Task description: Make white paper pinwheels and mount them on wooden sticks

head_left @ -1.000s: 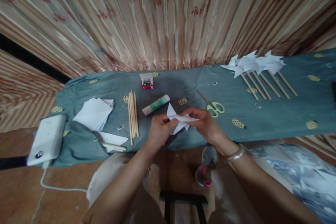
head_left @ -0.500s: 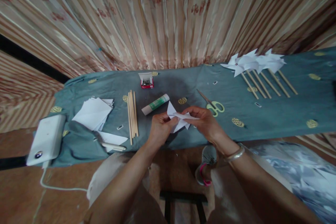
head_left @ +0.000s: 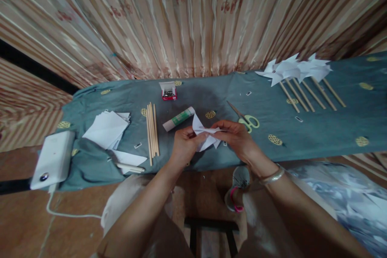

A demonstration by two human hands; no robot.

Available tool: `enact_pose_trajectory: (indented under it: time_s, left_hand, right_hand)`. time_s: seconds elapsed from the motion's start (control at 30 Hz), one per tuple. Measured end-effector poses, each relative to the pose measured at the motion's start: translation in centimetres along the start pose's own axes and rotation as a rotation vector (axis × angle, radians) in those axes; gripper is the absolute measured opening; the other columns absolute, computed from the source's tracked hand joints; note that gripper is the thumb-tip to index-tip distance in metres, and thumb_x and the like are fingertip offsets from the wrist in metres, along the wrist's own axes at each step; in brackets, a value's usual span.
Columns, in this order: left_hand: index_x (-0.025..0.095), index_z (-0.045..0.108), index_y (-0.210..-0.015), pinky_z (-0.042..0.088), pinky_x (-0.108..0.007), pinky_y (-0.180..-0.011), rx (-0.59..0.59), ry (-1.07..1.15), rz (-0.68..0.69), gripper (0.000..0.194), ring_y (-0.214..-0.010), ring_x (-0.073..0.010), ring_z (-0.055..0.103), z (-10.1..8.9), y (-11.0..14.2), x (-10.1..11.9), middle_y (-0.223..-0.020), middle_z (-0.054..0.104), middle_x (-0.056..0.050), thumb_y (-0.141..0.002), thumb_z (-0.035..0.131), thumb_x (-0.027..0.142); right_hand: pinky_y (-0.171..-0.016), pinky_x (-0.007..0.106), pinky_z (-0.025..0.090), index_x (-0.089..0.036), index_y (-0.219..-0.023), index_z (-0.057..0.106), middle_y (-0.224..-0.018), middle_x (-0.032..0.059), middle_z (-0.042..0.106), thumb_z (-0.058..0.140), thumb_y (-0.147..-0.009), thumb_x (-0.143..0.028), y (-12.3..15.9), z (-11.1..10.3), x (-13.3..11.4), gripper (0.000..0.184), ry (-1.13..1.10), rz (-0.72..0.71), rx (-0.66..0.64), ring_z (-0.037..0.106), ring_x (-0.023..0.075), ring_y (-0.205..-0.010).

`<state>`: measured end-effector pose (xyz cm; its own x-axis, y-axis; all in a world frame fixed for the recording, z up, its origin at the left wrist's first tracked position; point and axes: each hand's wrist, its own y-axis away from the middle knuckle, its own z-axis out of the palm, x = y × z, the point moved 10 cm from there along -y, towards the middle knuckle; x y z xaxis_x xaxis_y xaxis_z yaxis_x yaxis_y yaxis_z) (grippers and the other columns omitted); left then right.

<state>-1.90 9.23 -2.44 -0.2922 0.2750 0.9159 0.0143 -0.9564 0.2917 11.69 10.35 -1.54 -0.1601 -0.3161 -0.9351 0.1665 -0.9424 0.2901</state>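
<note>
Between my hands is a white paper pinwheel (head_left: 208,142), its points partly folded in toward the middle. My left hand (head_left: 185,147) pinches its left side, thumb on top. From the right, my right hand (head_left: 236,137) grips the folded tips with thumb and fingers; the fingertips partly hide the centre. Just beyond my left hand lies a glue stick (head_left: 179,119) with a green label. Scissors (head_left: 246,119) with light green handles rest beyond my right hand.
Left are wooden sticks (head_left: 152,133), a stack of paper squares (head_left: 105,129), a knife (head_left: 116,159) and a white power bank (head_left: 54,161). A small red box (head_left: 168,92) of metal pins stands at the back. Several finished pinwheels (head_left: 293,70) lie back right.
My right fingers have drawn inward over the paper, bringing its right tip closer to the middle. The left hand keeps its pinch almost in place.
</note>
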Motion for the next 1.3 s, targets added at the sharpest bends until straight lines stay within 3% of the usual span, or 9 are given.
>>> enact_pose_trajectory:
  time_s: [0.33,0.6,0.97,1.3]
  left_hand:
    - [0.016,0.076,-0.064,0.047,-0.023,-0.056,-0.003,-0.035,0.027,0.024,-0.054,-0.0127,0.058,0.2,0.2,0.6,-0.061,0.071,-0.001,-0.047,0.087,0.029]
    - [0.015,0.076,-0.069,0.05,-0.026,-0.06,0.011,0.032,-0.042,0.028,-0.059,-0.015,0.062,0.1,0.3,-0.3,-0.068,0.074,-0.003,-0.047,0.087,0.028]
    - [0.014,0.075,-0.072,0.05,-0.028,-0.065,0.018,0.061,-0.028,0.033,-0.061,-0.0153,0.063,0.1,0.0,-0.3,-0.069,0.073,-0.003,-0.045,0.088,0.027]
    - [0.014,0.074,-0.067,0.049,-0.028,-0.066,0.007,0.097,-0.072,0.027,-0.06,-0.0148,0.061,0.5,0.4,-0.5,-0.068,0.073,-0.002,-0.045,0.087,0.023]
  right_hand:
    - [-0.059,0.026,0.043,-0.019,-0.067,0.068,-0.061,-0.0035,0.064,0.08,-0.056,-0.027,0.2,-0.2,0.1,0.019,0.062,0.007,0.018,0.054,0.0115,-0.058]
    - [-0.07,0.031,0.051,-0.019,-0.075,0.07,-0.073,-0.0002,0.072,0.086,-0.054,-0.032,0.0,0.3,0.2,0.03,-0.077,0.011,-0.02,0.063,0.0143,-0.067]
    - [-0.066,0.03,0.052,-0.02,-0.074,0.072,-0.071,0.0002,0.074,0.087,-0.054,-0.03,0.0,0.2,0.2,0.027,-0.1,0.03,-0.022,0.065,0.0152,-0.063]
    - [-0.079,0.035,0.053,-0.02,-0.082,0.074,-0.081,0.0025,0.077,0.086,-0.056,-0.031,-0.1,0.7,0.7,0.031,-0.125,0.04,-0.062,0.069,0.0176,-0.073]
